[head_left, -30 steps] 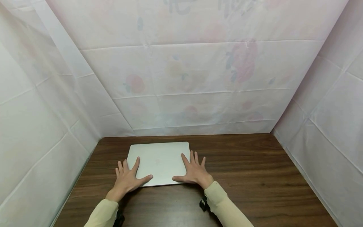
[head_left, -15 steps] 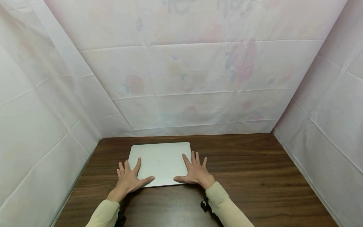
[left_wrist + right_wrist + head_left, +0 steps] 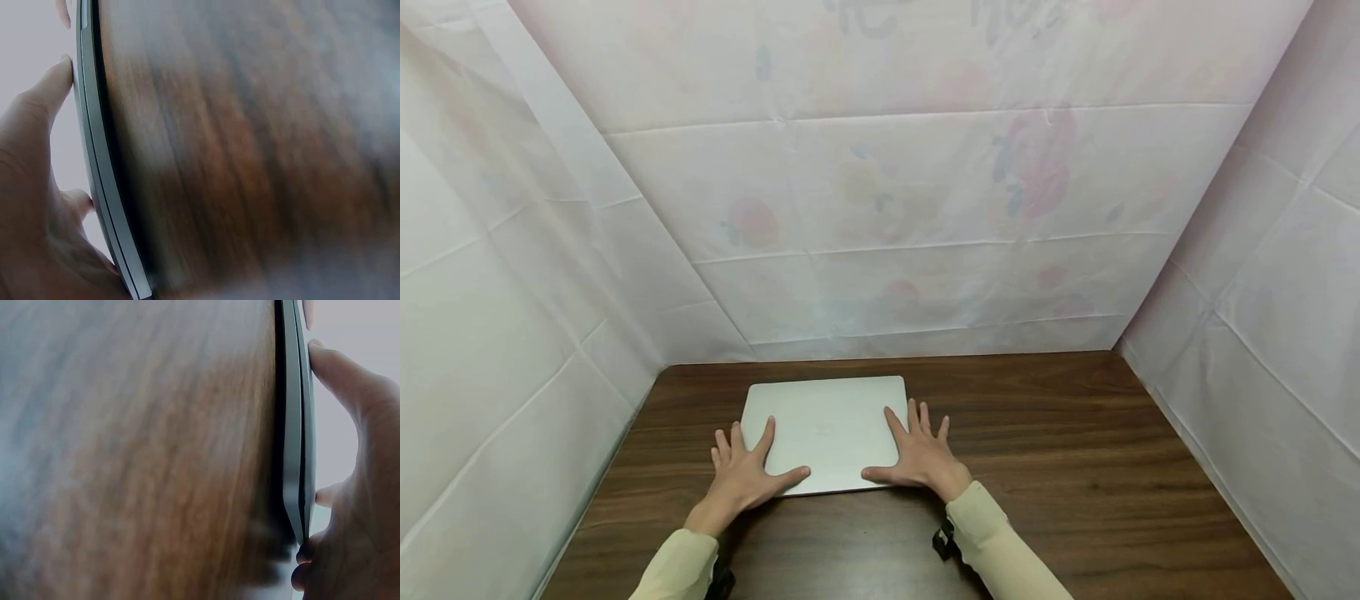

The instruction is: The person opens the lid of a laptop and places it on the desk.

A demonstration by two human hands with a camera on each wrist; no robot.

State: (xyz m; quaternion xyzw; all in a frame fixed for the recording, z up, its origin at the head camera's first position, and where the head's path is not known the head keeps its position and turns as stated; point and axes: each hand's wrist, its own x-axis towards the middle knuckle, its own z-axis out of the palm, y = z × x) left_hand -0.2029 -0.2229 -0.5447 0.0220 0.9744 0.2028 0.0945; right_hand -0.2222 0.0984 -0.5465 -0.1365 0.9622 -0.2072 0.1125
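Note:
A closed silver laptop (image 3: 826, 437) lies flat on the dark wood table, its lid up. My left hand (image 3: 739, 477) is spread over its left front corner, with thumb and forefinger straight on the lid and the other fingers at or past the side edge. Mirroring it, my right hand (image 3: 919, 460) lies on the right front corner, thumb and forefinger on the lid, the rest reaching off the side. Both wrist views show the laptop's thin front edge (image 3: 103, 162) with a thumb on the lid beside it. Neither hand curls round the laptop.
The brown wood-grain table (image 3: 1060, 467) stretches out to the right of the laptop and in front of it. Pale printed cloth (image 3: 925, 292) hangs along the back, with white cloth on the left and right sides. Black straps (image 3: 943, 540) sit at the wrists.
Both hands and the laptop between them have shifted slightly to the right across the table, mostly in the first half second. The hands' pose looks the same.

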